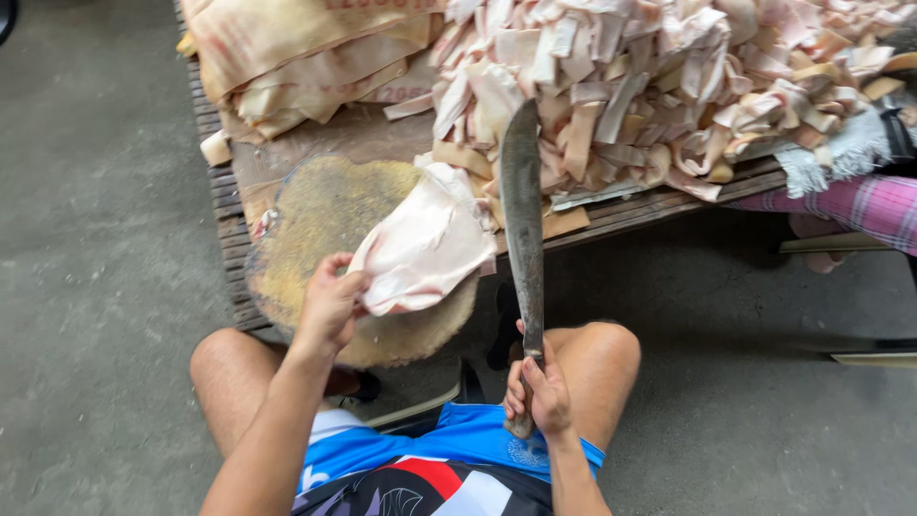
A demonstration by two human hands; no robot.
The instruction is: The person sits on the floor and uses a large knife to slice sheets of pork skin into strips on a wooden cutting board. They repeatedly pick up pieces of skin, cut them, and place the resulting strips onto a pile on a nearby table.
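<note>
Your left hand [330, 306] pinches the pale slab [425, 247] at its seven-o'clock edge; it looks limp, greasy, likely slippery. Your right hand [538, 390] has its fingers wrapped around the long knife [522, 225].

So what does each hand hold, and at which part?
The right hand grips a long cleaver by its wooden handle. The left hand pinches the near edge of a pale pork-skin sheet.

The left hand [330, 306] reaches forward on an extended arm, fingers pinched shut. The right hand [540, 392] sits nearer the body between the bare knees, fist clenched, thumb up.
</note>
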